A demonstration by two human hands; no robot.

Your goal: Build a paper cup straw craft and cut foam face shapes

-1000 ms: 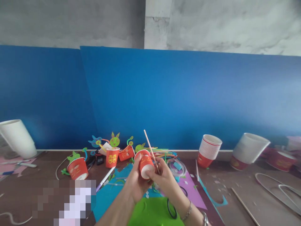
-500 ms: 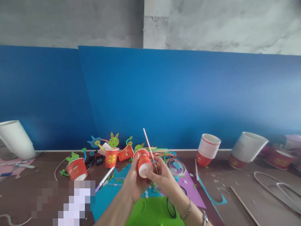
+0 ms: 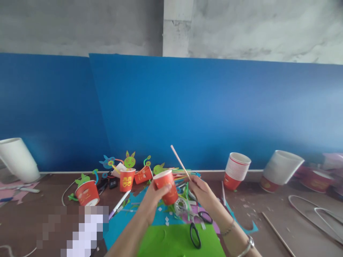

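My left hand (image 3: 152, 200) is wrapped round a red paper cup (image 3: 169, 191), which it holds tilted above the worktop with its white rim up. To its right, my right hand (image 3: 199, 191) pinches the lower end of a thin pale pink straw (image 3: 179, 160) that leans up and left. Straw and cup are apart. Below the hands are scissors (image 3: 195, 233) with black handles and a roll of tape (image 3: 180, 206). They lie over green paper (image 3: 160, 244) and blue paper (image 3: 118, 226) among small scraps. The inside of the cup is hidden.
Decorated red cups with paper animal heads, one a green rabbit (image 3: 129, 161), stand at the back left. A stack of paper cups (image 3: 237, 171) and a wrapped stack (image 3: 281, 169) are at right. A blue panel (image 3: 187, 114) rises behind. A thin stick (image 3: 277, 233) lies front right.
The cup has turned, so its base no longer faces me. My right hand has drawn away to the right with the straw. The scissors and tape roll now show more fully.
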